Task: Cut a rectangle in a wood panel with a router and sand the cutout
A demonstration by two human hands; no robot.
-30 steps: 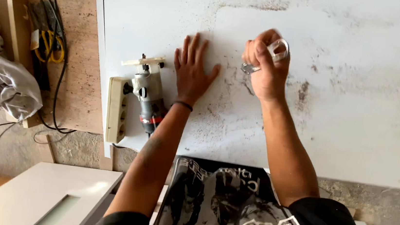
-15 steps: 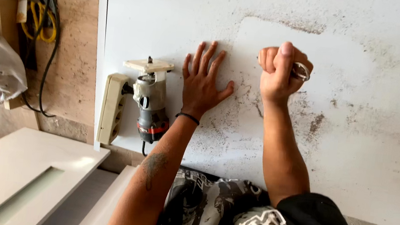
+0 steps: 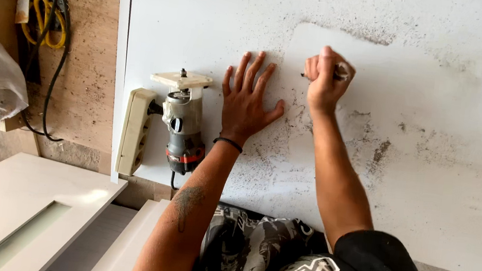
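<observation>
Left hand (image 3: 248,104) lies flat, fingers spread, on the big white dust-speckled panel (image 3: 424,188), while the right hand (image 3: 326,79) has its grip closed around a small dark pointed tool (image 3: 339,74) touching the board. If that bracing palm skids on the loose grit, the tip could wander, and the grey-and-red trim router (image 3: 184,130) lying just beside the wrist could get knocked.

Trim router (image 3: 184,125), power strip (image 3: 136,132), yellow cable (image 3: 44,23)

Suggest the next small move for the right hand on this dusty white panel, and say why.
Probably draw the small tool a little along the white panel. The right hand is fisted around it with its tip at the surface, and the left hand lies flat, fingers spread, bracing the panel beside it.
</observation>
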